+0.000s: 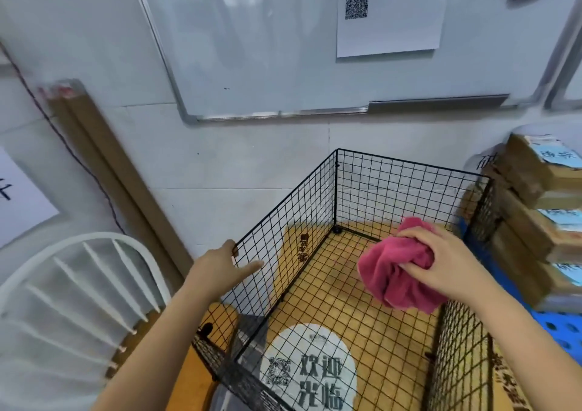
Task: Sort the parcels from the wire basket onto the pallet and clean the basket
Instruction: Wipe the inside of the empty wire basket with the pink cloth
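Note:
A black wire basket point(318, 190) stands on the floor in front of me with no parcels inside. My left hand point(220, 265) rests on the top rim of its left wall, thumb hooked over the wire and fingers spread. My right hand point(441, 262) is closed on a bunched pink cloth point(396, 275), held inside the basket near the right wall. Several brown parcels point(532, 196) with blue-white labels are stacked to the right of the basket on a blue pallet point(557, 332).
A white spindle-back chair point(63, 294) stands at the left. Long cardboard strips point(104, 164) lean on the tiled wall. A whiteboard point(267, 42) hangs above. The yellow floor mat point(362, 309) with a round printed sign lies under the basket.

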